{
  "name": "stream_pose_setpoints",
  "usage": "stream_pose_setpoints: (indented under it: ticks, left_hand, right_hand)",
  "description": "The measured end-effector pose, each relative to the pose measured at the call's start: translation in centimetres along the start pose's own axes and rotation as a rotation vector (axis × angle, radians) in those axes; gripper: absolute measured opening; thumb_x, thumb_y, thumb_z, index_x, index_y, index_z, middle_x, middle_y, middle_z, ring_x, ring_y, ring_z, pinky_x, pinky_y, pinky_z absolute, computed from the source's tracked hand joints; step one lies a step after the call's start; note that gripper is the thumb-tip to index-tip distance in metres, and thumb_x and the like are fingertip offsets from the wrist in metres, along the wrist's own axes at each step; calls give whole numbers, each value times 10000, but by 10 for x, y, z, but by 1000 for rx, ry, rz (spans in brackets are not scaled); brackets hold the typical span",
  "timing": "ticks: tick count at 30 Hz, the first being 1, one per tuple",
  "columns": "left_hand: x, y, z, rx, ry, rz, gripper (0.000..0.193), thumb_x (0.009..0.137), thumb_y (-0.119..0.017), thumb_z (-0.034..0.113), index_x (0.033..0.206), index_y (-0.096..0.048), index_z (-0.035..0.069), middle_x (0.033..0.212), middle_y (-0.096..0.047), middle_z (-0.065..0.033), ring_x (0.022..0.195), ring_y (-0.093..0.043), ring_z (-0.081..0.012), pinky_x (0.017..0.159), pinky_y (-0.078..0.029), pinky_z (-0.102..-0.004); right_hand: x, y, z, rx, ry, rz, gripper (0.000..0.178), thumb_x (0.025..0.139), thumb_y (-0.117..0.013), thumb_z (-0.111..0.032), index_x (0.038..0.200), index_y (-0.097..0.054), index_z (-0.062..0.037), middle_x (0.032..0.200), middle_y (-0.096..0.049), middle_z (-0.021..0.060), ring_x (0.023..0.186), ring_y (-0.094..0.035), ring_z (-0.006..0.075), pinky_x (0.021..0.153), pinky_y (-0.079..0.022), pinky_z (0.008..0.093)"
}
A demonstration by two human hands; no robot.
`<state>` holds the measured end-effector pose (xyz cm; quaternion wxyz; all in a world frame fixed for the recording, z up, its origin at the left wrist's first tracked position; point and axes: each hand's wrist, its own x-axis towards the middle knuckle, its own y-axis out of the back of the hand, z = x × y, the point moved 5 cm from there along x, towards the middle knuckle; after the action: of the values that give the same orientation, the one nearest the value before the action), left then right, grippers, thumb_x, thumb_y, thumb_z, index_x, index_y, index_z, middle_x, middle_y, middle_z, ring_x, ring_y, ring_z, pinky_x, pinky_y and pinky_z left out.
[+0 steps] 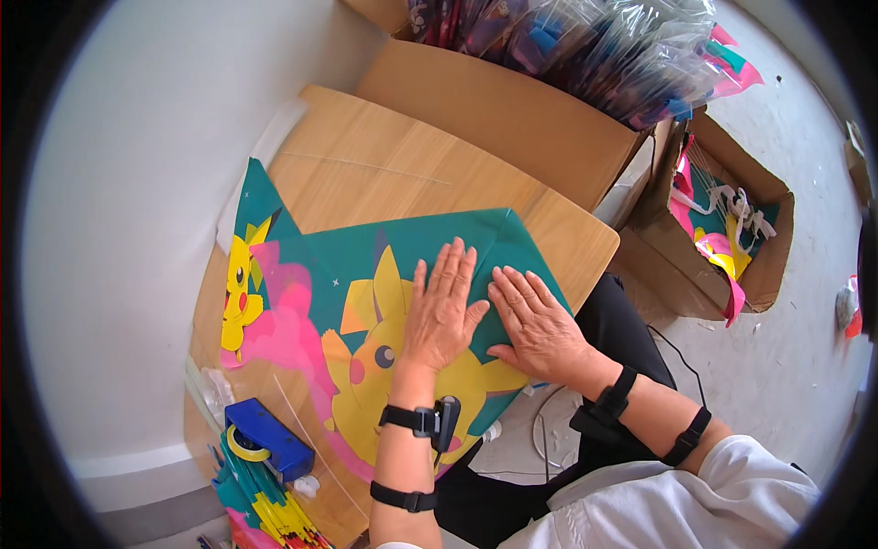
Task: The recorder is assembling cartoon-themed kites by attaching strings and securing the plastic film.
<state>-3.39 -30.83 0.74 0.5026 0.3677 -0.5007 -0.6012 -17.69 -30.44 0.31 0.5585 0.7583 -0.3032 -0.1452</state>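
Note:
A thin green, pink and yellow printed kite sheet (306,339) with a big yellow cartoon figure lies spread over the wooden table (402,165). Its left part narrows to a pointed corner with a smaller yellow figure. My left hand (444,306) rests flat on the sheet's middle, fingers stretched out. Beside it, my right hand (540,334) lies flat near the sheet's right edge, where a crease line runs toward the top corner. Both palms press on the sheet and neither grips anything. The hands and forearms hide part of the large figure.
A blue tape dispenser (285,444) with a yellow roll stands at the table's left, above a bundle of rolled printed sheets (261,499). Behind the table, a cardboard box (503,101) carries plastic-wrapped packs (594,46). An open box (672,261) on the right holds printed sheets and strings.

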Motion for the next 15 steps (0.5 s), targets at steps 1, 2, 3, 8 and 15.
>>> stream_pose_setpoints:
  ticks: [1,2,3,8,15]
  left_hand:
    - [1,1,4,-31,-2,-10,656,943,-368,480,1444,-252,72,1505,-233,-136,1389,-220,-297,1121,-140,-490]
    - [2,1,8,-63,-5,-21,657,944,-362,483,1444,-252,71,1504,-236,-135,1390,-218,-295,1122,-139,-489]
    - [5,1,12,-95,-10,-31,657,946,-356,485,1444,-251,70,1503,-239,-135,1392,-215,-293,1122,-137,-488]
    - [36,-14,20,-115,-171,-41,622,950,-345,469,1440,-277,91,1490,-284,-112,1376,-258,-281,1125,-156,-465]
    - [62,-20,-1,-115,-35,21,577,957,-365,389,1436,-281,78,1475,-310,-122,1369,-272,-278,1115,-172,-464]
  right_hand:
    - [0,-1,0,-2,2,3,774,858,-496,-521,1340,-374,73,1455,-289,212,1391,-204,307,1147,-122,414]
    - [0,-1,1,-5,3,7,774,859,-493,-522,1337,-376,76,1453,-293,215,1391,-205,310,1147,-121,415]
    - [-1,-1,2,-11,2,2,773,861,-491,-522,1335,-377,78,1449,-300,216,1390,-206,312,1147,-121,417]
    - [-1,-1,-3,19,26,-35,776,866,-478,-529,1330,-379,85,1433,-326,219,1387,-213,315,1148,-115,423]
    - [-1,-1,-1,18,4,-21,795,841,-518,-517,1341,-363,81,1428,-330,219,1383,-223,322,1144,-131,426]
